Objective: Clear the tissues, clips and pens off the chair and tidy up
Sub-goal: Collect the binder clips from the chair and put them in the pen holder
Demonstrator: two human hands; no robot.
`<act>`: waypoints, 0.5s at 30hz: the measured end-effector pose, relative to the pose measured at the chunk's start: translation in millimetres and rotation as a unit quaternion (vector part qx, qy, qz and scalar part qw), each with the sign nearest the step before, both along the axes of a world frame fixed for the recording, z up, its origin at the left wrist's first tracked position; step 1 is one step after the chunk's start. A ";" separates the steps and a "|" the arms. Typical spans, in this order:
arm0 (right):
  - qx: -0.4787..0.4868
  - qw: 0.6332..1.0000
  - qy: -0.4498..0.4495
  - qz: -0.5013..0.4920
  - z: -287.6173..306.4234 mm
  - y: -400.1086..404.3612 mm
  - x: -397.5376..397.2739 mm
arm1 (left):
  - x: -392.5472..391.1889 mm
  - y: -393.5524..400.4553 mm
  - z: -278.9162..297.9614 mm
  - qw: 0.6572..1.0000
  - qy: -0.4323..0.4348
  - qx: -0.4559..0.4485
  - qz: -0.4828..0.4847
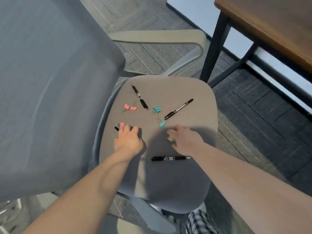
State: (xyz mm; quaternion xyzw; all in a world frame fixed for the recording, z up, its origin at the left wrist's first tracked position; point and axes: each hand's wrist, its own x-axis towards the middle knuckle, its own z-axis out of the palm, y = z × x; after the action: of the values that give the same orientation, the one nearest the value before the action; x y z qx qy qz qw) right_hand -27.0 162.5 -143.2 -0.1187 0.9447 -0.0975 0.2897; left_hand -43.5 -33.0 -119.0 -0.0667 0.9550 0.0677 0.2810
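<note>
So the grey padded chair seat (pixel 177 92) is where all the clutter sits. Three black pens on it: one black pen with a clip (pixel 139 96) lying near the back of the seat, a black marker with white lettering (pixel 179 109) angled over toward the right side, and a black click pen with a clear middle (pixel 169 158) lying flat across the front, right between the two forearms. Binder clips are scattered in between: a pair of pink binder clips (pixel 130 107) touching each other just left of the first pen, a teal binder clip (pixel 157 109) near the middle, a second teal clip (pixel 162 124) a little closer to the front, a small pink clip (pixel 121 124) by the left edge with something small and black beside it, and a yellowish clip (pixel 171 139).

The left hand (pixel 128 141) is palm down on the seat, fingers loosely curled, fingertips right at that small pink clip, not gripping anything that I can make out. The right hand (pixel 185 141) is also palm down, fingers loosely spread, with the yellowish clip tucked at its thumb side; can't tell if it's actually pinched.

Around that: blue-grey mesh backrest (pixel 50 81) fills the left, a beige armrest (pixel 160 38) loops behind the seat, and a wooden table with black metal legs (pixel 270 26) stands top right over grey carpet floor (pixel 253 107). Checked fabric (pixel 200 222) shows at the bottom.
</note>
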 end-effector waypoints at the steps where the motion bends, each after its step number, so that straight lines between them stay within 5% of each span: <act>1: 0.006 1.000 -0.007 0.004 -4.3 -3.2 -0.4 | -4.2 -2.9 -3.8 1.000 0.002 -0.005 -0.001; 15: -0.032 0.992 0.041 -0.116 -17.1 -48.8 -17.8 | -39.6 -58.0 -50.5 0.997 0.063 -0.012 -0.041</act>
State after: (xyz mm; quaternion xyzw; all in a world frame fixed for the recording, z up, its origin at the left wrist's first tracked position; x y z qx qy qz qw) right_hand -44.9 113.8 -160.4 -0.0213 0.9595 -0.1557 0.2339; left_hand -83.2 -91.0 -169.5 -0.0267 0.9734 0.0483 0.2223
